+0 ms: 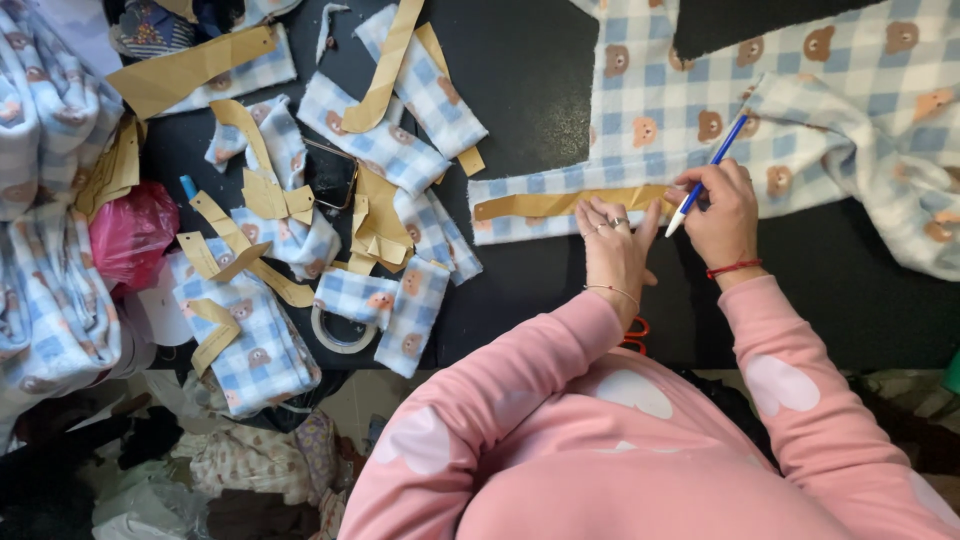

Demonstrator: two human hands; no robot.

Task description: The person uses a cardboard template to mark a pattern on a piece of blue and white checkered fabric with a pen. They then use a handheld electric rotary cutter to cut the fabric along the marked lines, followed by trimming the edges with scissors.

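the left hand [612, 248] lies flat, fingers spread and unclenched, pressing on a long tan paper pattern strip [560, 203] that rests along a band of blue-and-white checked fabric with small brown bear prints [800, 90]. the fabric spreads over the upper right of the dark table [540, 80]. the right hand [722, 212] is closed around a blue pen [708, 174], held tilted with its white tip just beside the right end of the strip. both sleeves are pink with pale heart shapes, and a red cord circles the right wrist. to the left, well apart from the hands, cut pieces of the same checked fabric [395, 135] lie scattered, each with a tan paper shape on top. a roll of clear tape [338, 335] sits near the table's front edge among them. a crumpled pink plastic bag [130, 235] lies at the far left beside more folded checked cloth.
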